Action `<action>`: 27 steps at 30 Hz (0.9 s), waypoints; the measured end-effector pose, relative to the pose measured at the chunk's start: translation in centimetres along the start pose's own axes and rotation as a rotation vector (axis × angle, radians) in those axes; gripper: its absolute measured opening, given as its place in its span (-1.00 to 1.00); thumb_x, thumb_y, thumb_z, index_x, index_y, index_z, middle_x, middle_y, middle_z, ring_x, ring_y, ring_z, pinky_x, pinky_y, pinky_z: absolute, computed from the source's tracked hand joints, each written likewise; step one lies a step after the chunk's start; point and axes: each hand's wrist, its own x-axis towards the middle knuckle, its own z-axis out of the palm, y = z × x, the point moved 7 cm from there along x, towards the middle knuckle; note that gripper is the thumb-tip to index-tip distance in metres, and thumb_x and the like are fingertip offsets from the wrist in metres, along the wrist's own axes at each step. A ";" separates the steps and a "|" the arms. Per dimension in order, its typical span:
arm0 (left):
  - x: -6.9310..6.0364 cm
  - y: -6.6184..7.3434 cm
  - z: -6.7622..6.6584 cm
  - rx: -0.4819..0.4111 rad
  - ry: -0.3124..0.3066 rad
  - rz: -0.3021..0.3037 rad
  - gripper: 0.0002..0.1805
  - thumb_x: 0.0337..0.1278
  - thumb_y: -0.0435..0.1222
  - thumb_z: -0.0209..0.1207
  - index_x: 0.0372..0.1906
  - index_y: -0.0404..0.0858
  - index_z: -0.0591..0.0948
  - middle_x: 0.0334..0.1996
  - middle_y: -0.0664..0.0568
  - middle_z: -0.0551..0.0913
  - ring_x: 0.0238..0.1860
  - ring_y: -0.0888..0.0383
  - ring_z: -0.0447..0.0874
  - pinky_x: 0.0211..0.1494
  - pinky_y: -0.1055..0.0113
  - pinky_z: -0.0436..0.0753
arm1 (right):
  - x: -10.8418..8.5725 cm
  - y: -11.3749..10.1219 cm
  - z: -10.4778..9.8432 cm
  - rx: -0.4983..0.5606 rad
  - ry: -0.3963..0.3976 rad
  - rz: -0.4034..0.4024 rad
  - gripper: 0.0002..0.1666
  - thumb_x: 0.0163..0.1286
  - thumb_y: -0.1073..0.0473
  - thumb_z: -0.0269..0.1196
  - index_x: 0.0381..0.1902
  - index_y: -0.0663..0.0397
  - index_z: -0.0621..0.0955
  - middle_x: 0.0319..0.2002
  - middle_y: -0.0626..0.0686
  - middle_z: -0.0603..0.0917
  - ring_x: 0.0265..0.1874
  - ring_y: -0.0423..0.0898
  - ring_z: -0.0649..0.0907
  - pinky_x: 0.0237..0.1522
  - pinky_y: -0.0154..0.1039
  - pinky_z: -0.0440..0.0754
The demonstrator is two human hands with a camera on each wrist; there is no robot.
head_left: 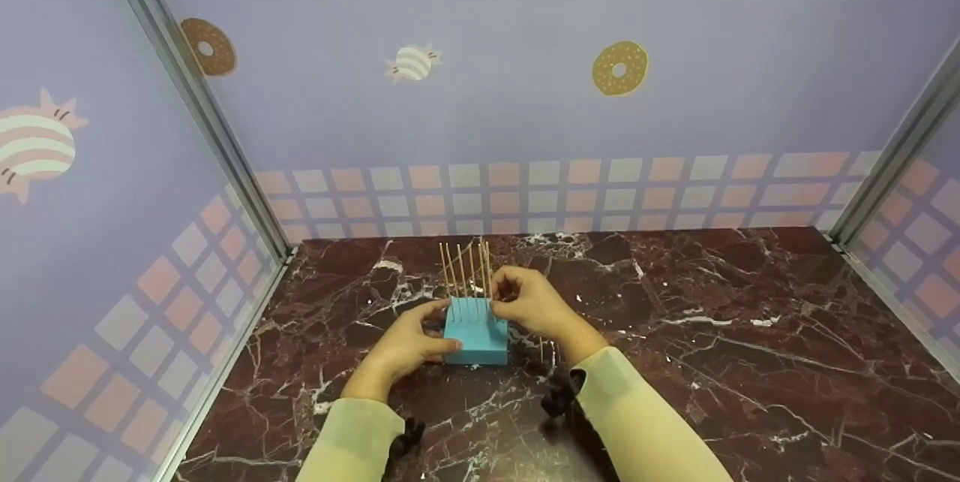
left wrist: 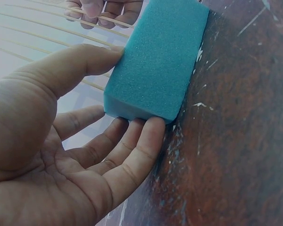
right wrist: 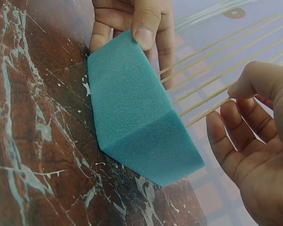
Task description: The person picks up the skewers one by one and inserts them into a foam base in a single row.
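Note:
A blue foam block (head_left: 476,353) sits on the marbled table with several thin wooden sticks (head_left: 471,272) standing upright in its top. My left hand (head_left: 409,339) holds the block at its left end; in the left wrist view the thumb presses the upper edge of the block (left wrist: 155,61) and the fingertips touch its end face. At the block's right side, my right hand (head_left: 536,307) pinches one stick between thumb and fingers. The right wrist view has that stick (right wrist: 207,112) meeting the block's top beside the other sticks; whether its tip is inside the foam I cannot tell.
Dark red marbled tabletop (head_left: 712,362) surrounds the block. A purple wall (head_left: 517,114) with pastel squares rises behind it, and another wall (head_left: 90,279) stands at the left. Black wrist-worn devices (head_left: 559,396) sit below the sleeves, close to the table.

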 end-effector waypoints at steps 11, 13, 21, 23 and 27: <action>0.0 0.0 0.0 -0.010 -0.001 -0.001 0.01 0.26 -0.43 0.57 0.76 -0.32 0.35 0.50 -0.40 0.54 0.06 0.00 0.85 0.00 0.12 0.94 | 0.0 0.2 0.0 -0.032 -0.004 -0.001 -0.88 0.31 0.44 0.42 -0.22 0.31 0.68 -0.23 0.11 0.76 -0.22 -0.16 0.68 -0.11 -0.37 0.71; 0.0 0.0 0.0 -0.014 -0.003 -0.003 0.01 0.26 -0.44 0.56 0.76 -0.32 0.34 0.50 -0.40 0.54 0.07 0.00 0.85 0.00 0.12 0.94 | 0.1 0.3 0.0 -0.038 -0.004 0.001 -0.88 0.30 0.44 0.42 -0.22 0.31 0.68 -0.24 0.10 0.76 -0.22 -0.17 0.68 -0.12 -0.37 0.71; -0.2 0.1 0.1 -0.004 -0.010 -0.007 0.01 0.29 -0.40 0.57 0.77 -0.28 0.35 0.53 -0.38 0.53 0.09 -0.01 0.84 0.06 0.06 0.94 | -0.1 0.1 -0.1 -0.026 -0.014 -0.008 -0.90 0.30 0.45 0.41 -0.25 0.31 0.69 -0.28 0.09 0.76 -0.26 -0.16 0.68 -0.17 -0.37 0.68; -0.2 0.1 0.1 -0.002 -0.009 -0.009 0.01 0.30 -0.39 0.58 0.77 -0.27 0.35 0.54 -0.37 0.52 0.11 -0.01 0.84 0.08 0.05 0.94 | -0.1 0.1 -0.1 -0.026 -0.018 -0.001 -0.91 0.31 0.45 0.41 -0.25 0.30 0.69 -0.30 0.07 0.75 -0.28 -0.17 0.67 -0.20 -0.38 0.67; -0.2 0.1 0.0 -0.006 -0.007 -0.005 0.02 0.27 -0.39 0.58 0.77 -0.29 0.34 0.54 -0.38 0.53 0.12 -0.02 0.85 0.08 0.05 0.94 | 0.0 0.3 -0.1 -0.027 -0.024 0.015 -0.91 0.33 0.44 0.41 -0.24 0.29 0.69 -0.32 -0.01 0.74 -0.32 -0.20 0.67 -0.23 -0.39 0.68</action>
